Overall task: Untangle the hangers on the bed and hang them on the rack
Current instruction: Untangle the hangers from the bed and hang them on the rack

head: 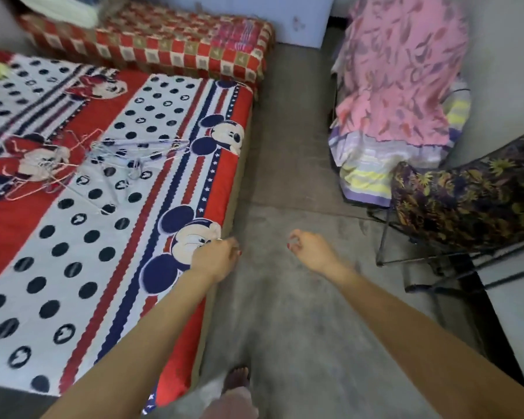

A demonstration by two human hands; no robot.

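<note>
Left fingers: loosely curled on the left hand [217,257], holding nothing; the hand hangs over the near edge of the bed [73,267]; a ring shows on one finger
Right fingers: loosely curled on the right hand [307,247], thumb and forefinger near each other but nothing between them; the hand is out over the floor [285,176], well apart from bed and rack
Hangers: a tangled heap of thin wire hangers [82,163], pale blue and pink, lies on the bed well beyond the left hand; neither hand touches it; how many there are I cannot tell, the wires cross too much
Bed: covered by a red, white and navy cartoon sheet; a second mattress [152,46] in red check lies behind it
Rack: a dark metal rack [384,234] stands to the right across the floor, draped with a dark leaf-print cloth [466,201] and, further back, a pink cloth [400,80]; no hanger shows on it
Done: nothing, by my reading; the heap looks whole and untouched
Left: reach the heap, free each hanger, carry each to the rack; the whole task, in effect
</note>
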